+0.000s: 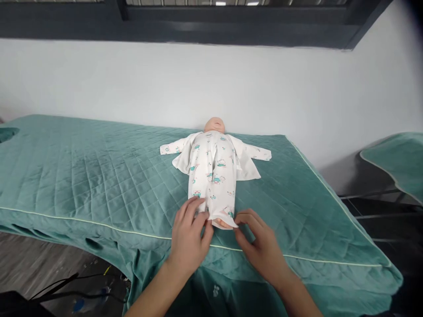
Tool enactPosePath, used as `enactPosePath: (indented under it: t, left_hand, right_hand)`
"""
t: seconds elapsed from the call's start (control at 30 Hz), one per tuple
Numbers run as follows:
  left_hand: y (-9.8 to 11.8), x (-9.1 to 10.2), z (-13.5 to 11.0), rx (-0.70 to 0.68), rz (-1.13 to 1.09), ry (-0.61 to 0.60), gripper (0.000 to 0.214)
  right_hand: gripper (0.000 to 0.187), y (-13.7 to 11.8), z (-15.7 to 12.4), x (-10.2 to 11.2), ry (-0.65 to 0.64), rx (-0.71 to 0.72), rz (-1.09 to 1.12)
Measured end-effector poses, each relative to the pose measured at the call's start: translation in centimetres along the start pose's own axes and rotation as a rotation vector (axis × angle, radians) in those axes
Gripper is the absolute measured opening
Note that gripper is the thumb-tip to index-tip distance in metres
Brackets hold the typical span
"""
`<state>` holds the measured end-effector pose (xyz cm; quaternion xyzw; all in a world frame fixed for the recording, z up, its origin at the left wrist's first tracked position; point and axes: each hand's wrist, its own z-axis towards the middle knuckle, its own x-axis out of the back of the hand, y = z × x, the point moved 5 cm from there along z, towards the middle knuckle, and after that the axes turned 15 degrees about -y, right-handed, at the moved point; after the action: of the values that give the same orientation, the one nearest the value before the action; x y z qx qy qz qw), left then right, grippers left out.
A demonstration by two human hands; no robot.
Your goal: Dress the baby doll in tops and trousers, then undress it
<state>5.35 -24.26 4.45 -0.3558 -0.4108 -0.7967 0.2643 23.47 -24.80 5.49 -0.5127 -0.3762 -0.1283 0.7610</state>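
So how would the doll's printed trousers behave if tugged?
The trousers would probably flop, as the hem bends softly at the right hand. They look thin, so likely light, but the doll's foot inside the hem may add drag.

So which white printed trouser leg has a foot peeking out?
The white, teal-printed trouser leg nearer the bare right hand: a pinkish foot peeks out of it. The other leg has its end hidden behind the bare left hand.
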Motion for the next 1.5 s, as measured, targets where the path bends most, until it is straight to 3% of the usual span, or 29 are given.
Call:
enactPosePath:
  t: [0.1,0.27,0.37,0.5,0.67,0.8,0.93,1.03,1.2,1.5]
  left_hand:
    - [-0.3,-0.2,-1.1,-0.028,-0.03,-0.023,0.017]
    - [-2.2,0.2,-1.8,-0.033,-0.059,-0.053,0.038]
    - [-2.8,0.4,-1.4,-0.053,0.009,-0.117,0.04]
    - [-3.2,0.3,-0.8,-0.058,0.079,-0.188,0.032]
    - [-3.5,0.5,-0.6,-0.066,-0.006,-0.128,0.014]
    - [-2.9,1.3,-0.6,-0.06,-0.165,-0.046,0.015]
    - [-1.8,2.0,-0.3,-0.054,-0.273,-0.017,0.016]
    - [-1.2,2.3,0.1,-0.046,-0.313,-0.005,0.015]
    - [-1.1,2.5,0.1,-0.017,-0.379,0.007,0.015]
    - [-1.9,2.3,-0.7,0.011,-0.384,0.04,0.014]
  right_hand:
    - [0.017,1.0,-0.5,-0.5,-0.038,-0.035,-0.037]
    - [0.047,2.4,-0.9,-1.2,0.004,-0.029,-0.043]
    - [0.052,2.6,-0.5,-1.4,0.028,-0.014,-0.027]
    - [0.054,4.1,0.7,-1.5,0.114,-0.064,-0.033]
    - [0.052,6.0,1.2,-1.3,0.19,-0.1,0.058]
    - [0.034,3.1,0.9,-1.0,0.21,-0.025,0.097]
    - [0.031,-2.1,1.7,-1.9,0.084,0.062,-0.071]
    - [0.017,-4.2,2.9,-2.9,0.01,0.045,-0.21]
    - [0.006,-4.1,4.3,-3.8,-0.004,-0.035,-0.258]
    - [0.011,-3.3,5.3,-3.8,-0.001,-0.144,-0.364]
